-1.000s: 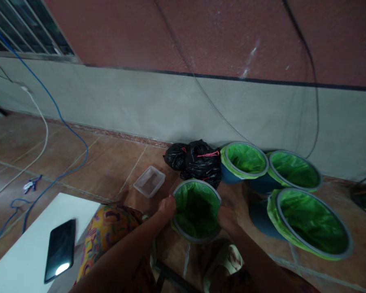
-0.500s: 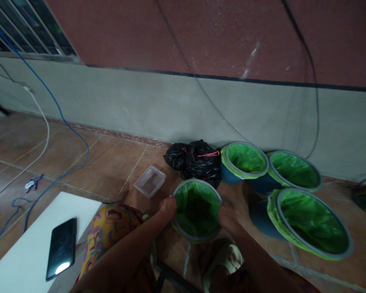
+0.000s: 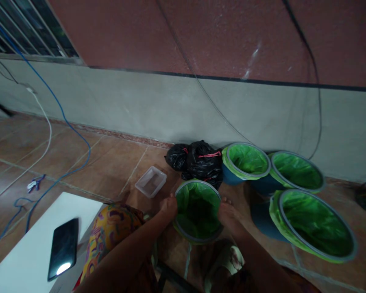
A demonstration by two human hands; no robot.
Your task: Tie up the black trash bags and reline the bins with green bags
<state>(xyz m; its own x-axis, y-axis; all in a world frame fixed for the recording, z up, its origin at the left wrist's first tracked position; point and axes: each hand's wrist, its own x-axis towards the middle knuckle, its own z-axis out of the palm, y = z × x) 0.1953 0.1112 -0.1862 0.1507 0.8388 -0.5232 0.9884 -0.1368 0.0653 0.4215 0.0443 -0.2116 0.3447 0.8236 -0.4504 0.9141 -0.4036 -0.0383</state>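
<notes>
A small round bin point(image 3: 198, 236) lined with a green plastic bag stands on the tiled floor in front of me. My left hand point(image 3: 168, 205) grips its left rim. On the opposite side my right hand point(image 3: 227, 211) holds the right rim. Just behind the bin lie tied black rubbish bags point(image 3: 198, 162) with pink ties.
Three more green-lined blue bins point(image 3: 247, 160) point(image 3: 295, 171) point(image 3: 314, 226) stand to the right by the wall. A clear plastic container point(image 3: 150, 181) lies on the floor at left. A phone point(image 3: 63, 248) rests on a white tabletop point(image 3: 24, 248). Blue and white cables point(image 3: 64, 118) trail over the floor.
The bin and both hands have barely shifted; the view has drifted slightly. Both hands keep their hold on the rim.
</notes>
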